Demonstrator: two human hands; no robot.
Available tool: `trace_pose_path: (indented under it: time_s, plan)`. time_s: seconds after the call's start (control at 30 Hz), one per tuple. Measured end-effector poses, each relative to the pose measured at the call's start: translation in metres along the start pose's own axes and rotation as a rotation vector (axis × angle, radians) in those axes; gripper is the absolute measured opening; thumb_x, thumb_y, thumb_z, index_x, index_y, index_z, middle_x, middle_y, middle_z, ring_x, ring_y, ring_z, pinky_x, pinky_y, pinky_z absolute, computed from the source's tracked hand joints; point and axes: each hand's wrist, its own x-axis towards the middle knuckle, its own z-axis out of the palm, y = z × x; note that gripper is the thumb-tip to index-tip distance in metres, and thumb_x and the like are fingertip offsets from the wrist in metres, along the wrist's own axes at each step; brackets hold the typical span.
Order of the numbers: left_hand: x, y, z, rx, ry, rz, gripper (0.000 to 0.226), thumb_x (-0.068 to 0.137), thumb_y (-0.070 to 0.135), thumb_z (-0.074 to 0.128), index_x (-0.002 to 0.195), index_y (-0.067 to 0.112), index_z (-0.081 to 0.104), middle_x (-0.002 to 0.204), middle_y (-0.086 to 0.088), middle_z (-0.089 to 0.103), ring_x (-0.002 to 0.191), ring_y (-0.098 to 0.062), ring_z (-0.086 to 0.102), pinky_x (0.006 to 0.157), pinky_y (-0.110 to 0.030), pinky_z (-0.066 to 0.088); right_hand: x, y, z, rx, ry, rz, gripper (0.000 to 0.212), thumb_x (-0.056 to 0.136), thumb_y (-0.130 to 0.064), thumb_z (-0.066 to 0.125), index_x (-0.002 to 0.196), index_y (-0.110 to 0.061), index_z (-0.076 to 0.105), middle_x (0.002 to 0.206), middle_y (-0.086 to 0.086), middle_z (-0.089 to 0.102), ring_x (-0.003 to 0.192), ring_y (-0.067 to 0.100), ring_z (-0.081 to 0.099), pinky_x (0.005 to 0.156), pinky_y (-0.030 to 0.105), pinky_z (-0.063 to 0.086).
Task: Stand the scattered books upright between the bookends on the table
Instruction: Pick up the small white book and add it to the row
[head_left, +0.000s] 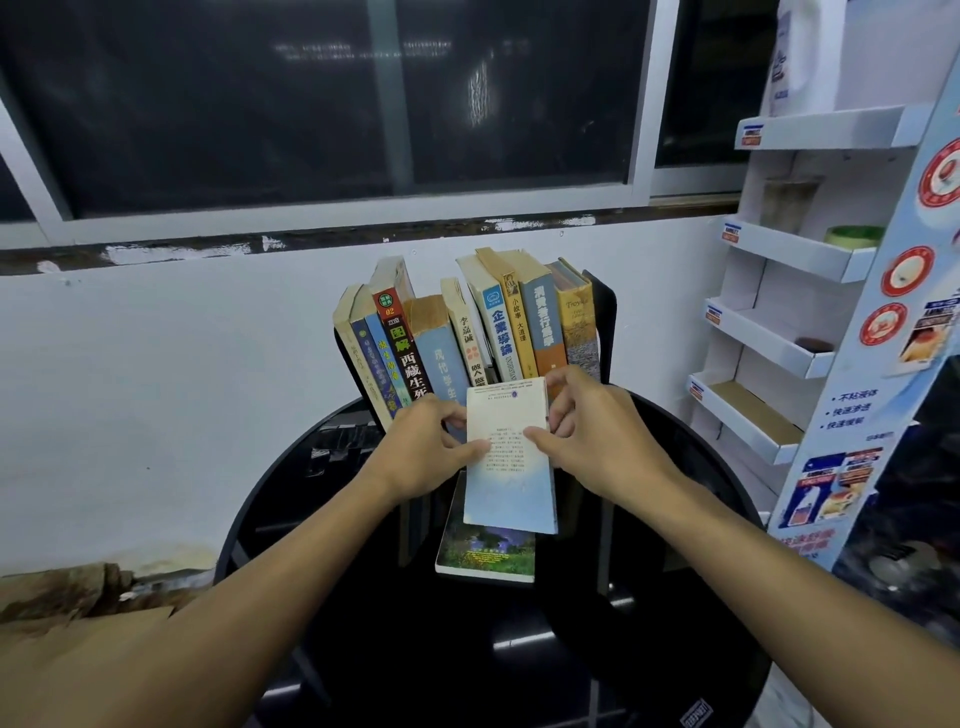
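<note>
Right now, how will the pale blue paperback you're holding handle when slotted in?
The paperback is probably light: left hand and right hand pinch it at its edges. Thin and soft-covered, it may flex, and would likely tip without the row beside it.

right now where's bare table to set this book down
Bare black table lies left of the flat book, out to the rim, and at the near edge between the forearms. The back is crowded: the standing row fills it up to the right bookend, and the left hand and right hand hold the pale book there.
</note>
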Motion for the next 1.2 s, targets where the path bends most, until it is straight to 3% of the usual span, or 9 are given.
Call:
trace_pose_path:
  time_s: [0.13,0.27,0.37,0.53,0.73,0.8,0.9,1.07,1.2]
  plan:
    - [-0.001,0.008,-0.003,-0.040,0.004,0.005,0.035,0.086,0.033,0.079,0.118,0.022,0.070,0.112,0.007,0.062,0.077,-0.003,0.072,0.073,-0.019,0.059,-0.004,-0.016,-0.005,-0.011,-0.002,-0.077,0.065,0.086,-0.020,0.079,0.142,-0.025,0.046,0.084,-0.010,0.058,0.071,0.003,0.060,0.073,0.027,0.056]
    - [-0.002,0.013,-0.008,-0.054,0.024,0.035,0.046,0.085,0.033,0.080,0.127,0.020,0.068,0.117,0.002,0.063,0.085,-0.006,0.072,0.083,-0.029,0.061,-0.004,-0.028,-0.007,-0.035,0.009,-0.142,0.058,0.088,-0.015,0.076,0.139,-0.021,0.050,0.083,-0.015,0.052,0.069,0.000,0.054,0.069,0.020,0.050]
    - [-0.001,0.017,-0.014,-0.001,0.129,0.067,0.055,0.085,0.033,0.080,0.134,0.017,0.062,0.118,-0.001,0.060,0.098,-0.010,0.066,0.089,-0.032,0.059,-0.005,-0.036,-0.009,-0.066,0.019,-0.182,0.056,0.089,-0.013,0.073,0.140,-0.017,0.050,0.089,-0.011,0.051,0.072,0.003,0.052,0.071,0.019,0.047]
    - [0.011,0.025,-0.031,0.083,0.318,0.162,0.058,0.089,0.027,0.076,0.141,0.013,0.055,0.126,-0.002,0.056,0.114,-0.012,0.057,0.100,-0.030,0.051,-0.006,-0.044,-0.011,-0.082,0.021,-0.212,0.052,0.091,-0.009,0.070,0.139,-0.014,0.049,0.095,-0.009,0.048,0.077,0.003,0.050,0.062,0.005,0.041]
    - [0.036,0.040,-0.050,0.218,0.337,0.233,0.060,0.093,0.025,0.072,0.146,0.012,0.047,0.144,-0.005,0.052,0.132,-0.019,0.048,0.109,-0.028,0.037,-0.002,-0.046,-0.011,-0.117,0.021,-0.208,0.054,0.092,-0.010,0.069,0.141,-0.015,0.048,0.089,-0.006,0.052,0.071,0.003,0.051,0.070,0.023,0.049]
    - [0.045,0.043,-0.052,0.251,0.304,0.240,0.058,0.091,0.022,0.074,0.143,0.012,0.049,0.142,-0.006,0.055,0.130,-0.021,0.050,0.110,-0.035,0.045,-0.002,-0.046,-0.011,-0.121,0.023,-0.213,0.053,0.092,-0.009,0.069,0.141,-0.014,0.048,0.090,-0.006,0.053,0.073,0.005,0.052,0.067,0.019,0.046]
    - [0.053,0.044,-0.052,0.278,0.262,0.229,0.052,0.090,0.019,0.075,0.136,0.011,0.052,0.133,-0.007,0.061,0.122,-0.023,0.058,0.096,-0.045,0.056,-0.001,-0.046,-0.011,-0.124,0.027,-0.212,0.053,0.092,-0.009,0.068,0.141,-0.014,0.047,0.094,-0.008,0.051,0.079,0.006,0.052,0.063,0.010,0.039]
    - [0.062,0.038,-0.052,0.376,0.223,0.216,0.045,0.092,0.023,0.073,0.131,0.007,0.058,0.128,-0.010,0.066,0.116,-0.025,0.061,0.095,-0.045,0.056,0.004,-0.041,-0.012,-0.161,0.027,-0.198,0.054,0.092,-0.011,0.069,0.141,-0.017,0.047,0.082,-0.005,0.055,0.070,0.006,0.057,0.069,0.031,0.053]
    - [0.062,0.029,-0.051,0.364,0.256,0.203,0.039,0.090,0.024,0.075,0.123,0.009,0.062,0.114,-0.008,0.070,0.104,-0.025,0.065,0.088,-0.046,0.057,0.010,-0.043,-0.011,-0.160,0.041,-0.209,0.053,0.092,-0.010,0.069,0.140,-0.015,0.048,0.083,-0.005,0.055,0.072,0.009,0.056,0.068,0.026,0.049]
